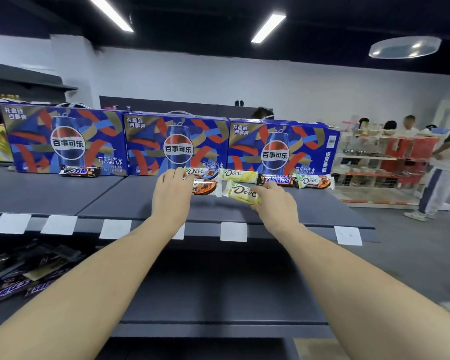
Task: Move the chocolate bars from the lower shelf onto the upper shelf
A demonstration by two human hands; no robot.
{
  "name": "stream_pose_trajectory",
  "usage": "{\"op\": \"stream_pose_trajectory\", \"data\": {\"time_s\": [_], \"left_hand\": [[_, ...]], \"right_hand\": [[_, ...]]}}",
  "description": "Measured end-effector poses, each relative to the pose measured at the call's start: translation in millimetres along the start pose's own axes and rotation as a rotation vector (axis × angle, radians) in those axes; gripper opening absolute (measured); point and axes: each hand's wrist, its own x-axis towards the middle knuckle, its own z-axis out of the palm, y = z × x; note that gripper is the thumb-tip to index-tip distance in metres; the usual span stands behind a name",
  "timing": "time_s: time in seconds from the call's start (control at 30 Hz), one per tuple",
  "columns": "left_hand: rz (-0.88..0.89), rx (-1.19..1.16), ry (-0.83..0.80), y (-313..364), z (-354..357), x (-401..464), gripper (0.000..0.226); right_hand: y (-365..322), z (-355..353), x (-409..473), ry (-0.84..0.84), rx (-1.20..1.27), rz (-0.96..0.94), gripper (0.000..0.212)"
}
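Both arms reach over the dark upper shelf (pixel 309 209). My left hand (pixel 173 189) grips the left end of a brown-and-white Dove bar (pixel 207 187), just in front of another Dove bar (pixel 205 172). My right hand (pixel 276 198) holds the right end of a pale yellow Dove bar (pixel 240 192), which rests on the shelf. Behind them lie a second yellow Dove bar (pixel 240 174), a Snickers bar (pixel 277 180) and an orange-and-white Dove bar (pixel 315 181). A dark bar (pixel 79 171) lies alone further left. On the lower shelf (pixel 218 294), several dark bars (pixel 24 276) are piled at the far left.
Three blue Pepsi cartons (pixel 177 144) stand along the back of the upper shelf. White price tags (pixel 233 231) line its front edge. To the right, several people stand beside a white rack (pixel 374 165) with red goods.
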Motion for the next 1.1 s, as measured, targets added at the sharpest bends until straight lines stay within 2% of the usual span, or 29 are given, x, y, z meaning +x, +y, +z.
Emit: {"op": "stream_pose_trajectory", "data": {"time_s": [0.17,0.5,0.7,1.1], "left_hand": [[-0.035,0.063,-0.011,-10.5,16.8,25.7,0.030],[0.048,0.052,0.037,-13.9,64.1,89.6,0.033],[0.078,0.076,0.036,-9.0,85.4,114.5,0.032],[0.053,0.092,0.027,-6.2,105.6,138.1,0.035]], "right_hand": [[4.3,12.7,34.5,-0.055,-0.032,0.002,0.045],[15.1,52.9,108.3,-0.144,-0.045,0.054,0.047],[11.5,73.7,139.2,-0.119,-0.039,0.033,0.042],[10.6,98.2,174.7,-0.119,-0.081,-0.033,0.048]]}}
